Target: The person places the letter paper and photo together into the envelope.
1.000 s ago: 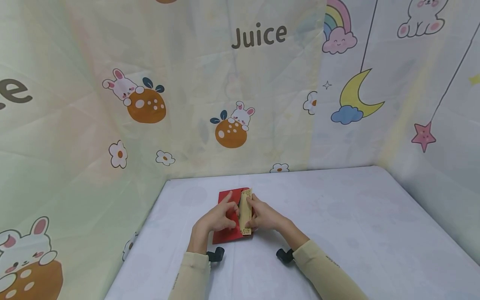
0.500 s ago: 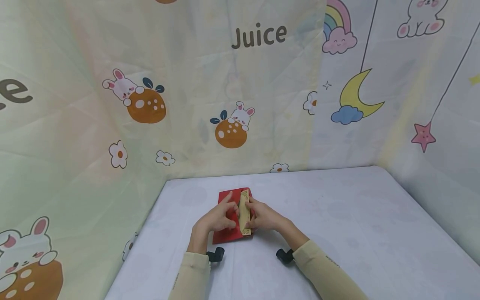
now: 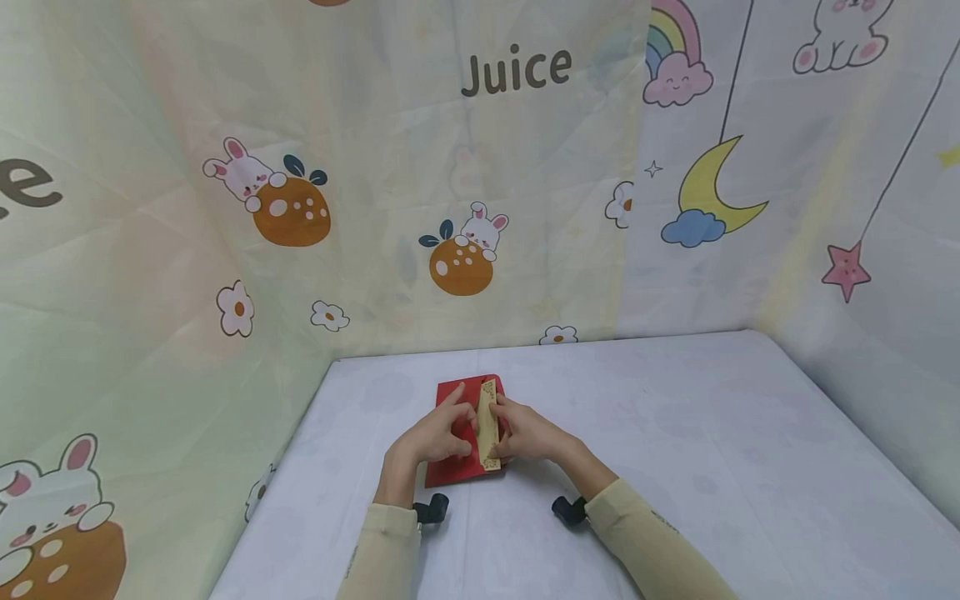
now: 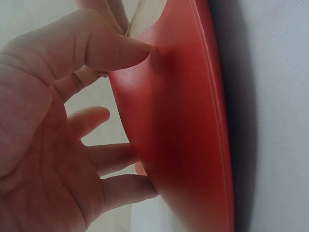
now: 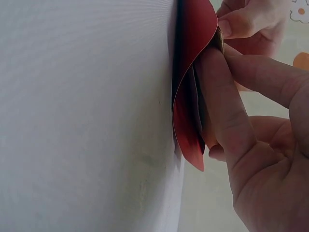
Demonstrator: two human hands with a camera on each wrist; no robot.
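A flat red cover (image 3: 450, 475), its exact kind unclear, lies on the table with a cream strip (image 3: 488, 433) standing along its right part. Brown patterning marks the strip's ends. My left hand (image 3: 433, 435) is over the cover; in the left wrist view its thumb presses the bowed red surface while other fingers touch the edge. From the right, my right hand (image 3: 531, 433) pinches the strip, thumb at the near end and index finger farther up. The right wrist view shows its fingers (image 5: 224, 101) beside dark inner layers, with the red sheet (image 5: 186, 121) curving away below.
The white-covered table (image 3: 660, 450) stretches out to both sides and in front. Printed cloth walls (image 3: 375, 167) enclose the back and sides. Black wrist mounts (image 3: 431, 509) sit at both cuffs.
The cream strip has tilted slightly left and shows narrower, with the right fingers shifting a little along with it. My left hand stays in place.
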